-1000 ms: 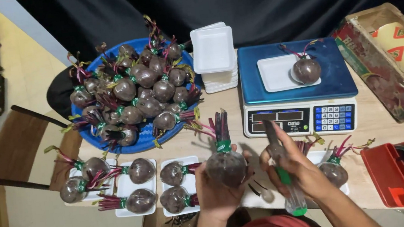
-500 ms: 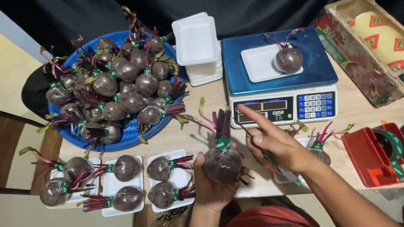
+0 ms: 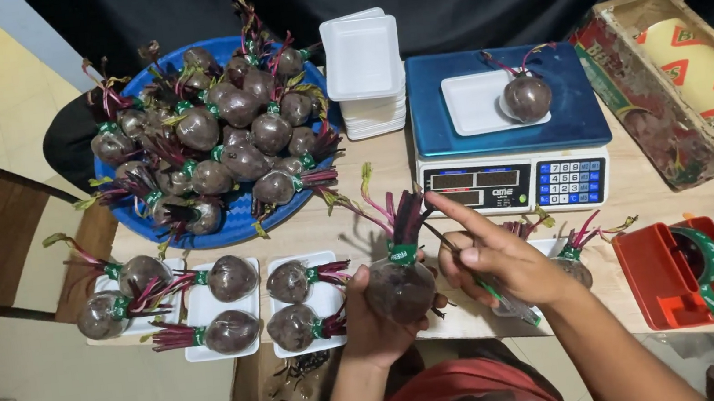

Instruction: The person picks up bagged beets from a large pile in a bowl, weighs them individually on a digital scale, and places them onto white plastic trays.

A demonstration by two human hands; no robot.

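A beet is gripped by the left hand; a green knife is clasped by the right hand, near the scale.

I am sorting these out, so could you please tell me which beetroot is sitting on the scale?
It is the lone beetroot on the white tray atop the blue scale, right of the tray stack; the others lie in the blue basin, on table trays, or in hand.

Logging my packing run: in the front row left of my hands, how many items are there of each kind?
White trays: 3
Beets: 6
Total: 9
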